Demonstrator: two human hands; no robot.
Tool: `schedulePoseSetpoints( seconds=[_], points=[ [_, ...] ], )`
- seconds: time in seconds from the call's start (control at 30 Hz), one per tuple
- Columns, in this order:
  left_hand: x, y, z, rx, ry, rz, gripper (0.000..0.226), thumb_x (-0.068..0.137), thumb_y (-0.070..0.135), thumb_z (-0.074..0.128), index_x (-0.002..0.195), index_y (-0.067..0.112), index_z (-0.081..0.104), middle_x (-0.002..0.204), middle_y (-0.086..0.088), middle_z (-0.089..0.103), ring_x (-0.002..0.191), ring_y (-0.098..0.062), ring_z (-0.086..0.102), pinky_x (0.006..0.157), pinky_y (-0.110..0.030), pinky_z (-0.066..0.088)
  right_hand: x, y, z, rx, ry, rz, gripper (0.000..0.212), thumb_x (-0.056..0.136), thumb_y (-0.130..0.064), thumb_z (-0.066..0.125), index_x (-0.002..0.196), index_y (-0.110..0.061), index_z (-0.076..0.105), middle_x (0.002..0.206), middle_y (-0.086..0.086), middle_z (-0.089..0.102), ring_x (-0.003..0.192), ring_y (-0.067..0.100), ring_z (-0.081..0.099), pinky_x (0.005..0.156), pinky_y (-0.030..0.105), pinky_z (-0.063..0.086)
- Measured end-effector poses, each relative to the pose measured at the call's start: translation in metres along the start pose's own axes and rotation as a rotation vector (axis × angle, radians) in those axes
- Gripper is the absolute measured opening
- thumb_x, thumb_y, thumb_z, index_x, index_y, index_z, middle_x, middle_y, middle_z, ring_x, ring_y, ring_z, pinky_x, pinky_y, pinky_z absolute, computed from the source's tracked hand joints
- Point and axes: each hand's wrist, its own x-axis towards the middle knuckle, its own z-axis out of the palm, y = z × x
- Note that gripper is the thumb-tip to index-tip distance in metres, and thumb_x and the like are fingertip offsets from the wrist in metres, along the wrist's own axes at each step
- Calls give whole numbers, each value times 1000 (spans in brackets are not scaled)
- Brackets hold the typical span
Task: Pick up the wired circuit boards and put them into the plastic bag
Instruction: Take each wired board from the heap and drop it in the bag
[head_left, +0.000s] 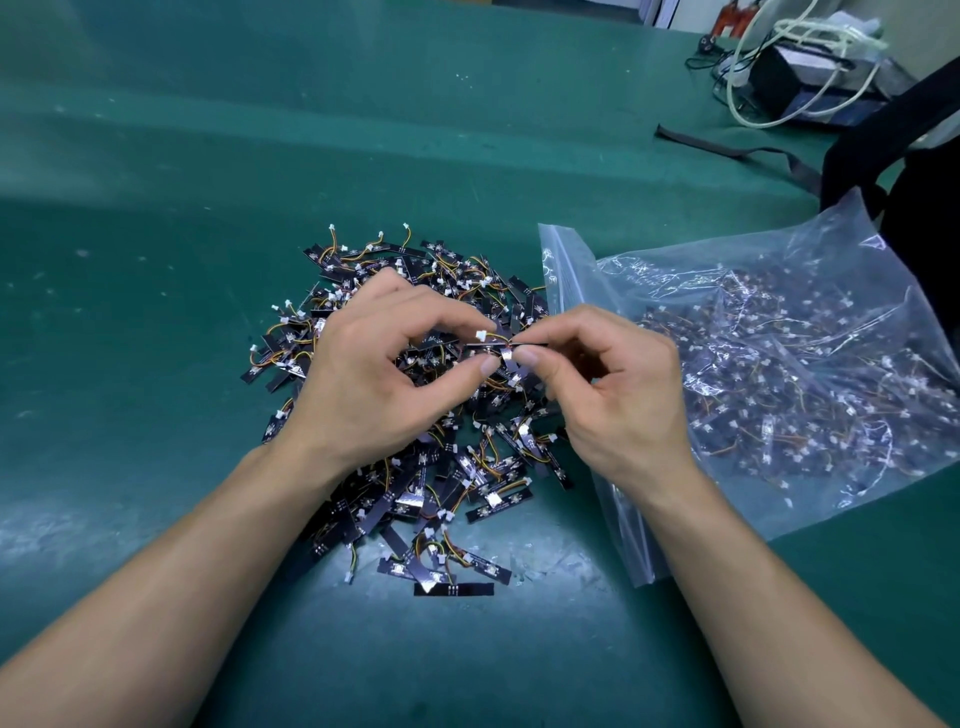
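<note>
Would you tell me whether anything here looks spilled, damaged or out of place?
Nothing stands out: the small black wired circuit boards lie heaped on the green mat beside the clear plastic bag; the left hand and right hand pinch one.

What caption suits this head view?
Over the pile, left hand and right hand pinch one wired board; part-filled bag lies to the right.

No writing can be read anywhere. The small black circuit boards (452, 590) in the near pile carry tiny pale marks, too small to make out, and the plastic bag (852, 244) on the right shows faint white marks by its zip strip, illegible
</note>
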Motion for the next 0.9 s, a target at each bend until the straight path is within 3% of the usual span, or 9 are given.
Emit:
schedulePoseSetpoints(
  seconds=[0.17, 0.33, 0.57, 0.67, 0.9],
  points=[
    [0, -1, 0, 13, 7, 10, 7, 87, 21, 79, 91, 15, 77, 85, 8, 73, 78, -25, 57, 70, -41, 47, 0, -2, 1, -17, 0, -10, 4, 88, -13, 77, 90, -16, 77, 77, -22, 64, 62, 4, 58, 61, 13, 40],
    [0, -2, 1, 42, 32, -6, 11, 90, 21, 75, 86, 11, 77, 83, 12, 69, 78, -20, 53, 71, -34, 46, -1, -5, 2, 12, 10, 24, 21, 83, -25, 83, 102, -27, 73, 82, -15, 70, 60, 14, 61, 52, 20, 41],
    [1, 0, 0, 30, 7, 2, 8, 88, 20, 78, 88, 12, 77, 85, 10, 72, 78, -21, 54, 71, -39, 46, 0, -2, 0, -31, 8, -13, 1, 89, -15, 77, 90, -15, 76, 77, -20, 66, 63, 5, 60, 62, 14, 42],
    [1, 2, -1, 13, -10, 10, 10, 86, 20, 79, 94, 15, 77, 89, 17, 69, 80, -19, 55, 72, -39, 46, 0, -1, -1, -57, 2, -33, 1, 90, -12, 76, 89, -13, 76, 76, -26, 62, 64, 1, 59, 63, 13, 41],
    [-1, -1, 1, 19, 4, -5, 7, 89, 17, 75, 86, 11, 77, 82, 6, 72, 77, -24, 55, 70, -39, 46, -1, -3, 0, -30, 4, -18, 8, 87, -15, 79, 94, -19, 76, 80, -22, 66, 65, 3, 60, 63, 10, 40]
  ],
)
